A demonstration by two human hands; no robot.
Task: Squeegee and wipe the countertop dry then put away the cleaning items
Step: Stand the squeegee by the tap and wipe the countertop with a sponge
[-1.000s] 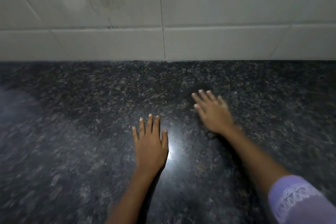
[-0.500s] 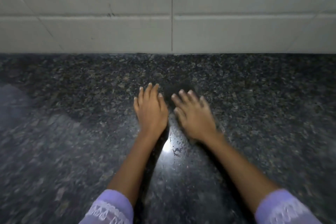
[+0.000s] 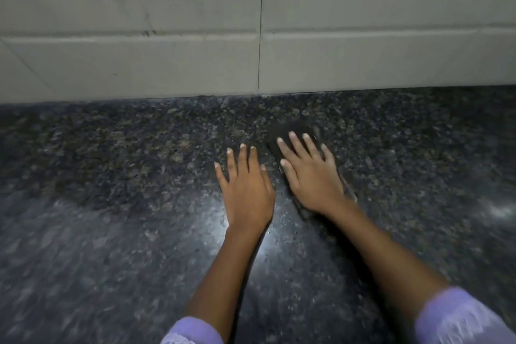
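Note:
The dark speckled granite countertop (image 3: 111, 218) fills the lower view, with a shiny glare patch between my forearms. My right hand (image 3: 310, 179) lies flat, fingers spread, pressing down on a dark flat wiping pad (image 3: 297, 130). Only the pad's far end and a thin edge beside my wrist show; whether it is a cloth or a sponge I cannot tell. My left hand (image 3: 247, 190) rests palm down on the bare stone just left of it, fingers apart, holding nothing. No squeegee is in view.
A wall of pale tiles (image 3: 167, 64) rises straight behind the counter, a short way beyond my fingertips. Lilac sleeve cuffs (image 3: 458, 318) show at the bottom edge.
Both hands have slid forward toward the wall. My left hand has come up beside the right one. The dark pad under my right hand has moved with it.

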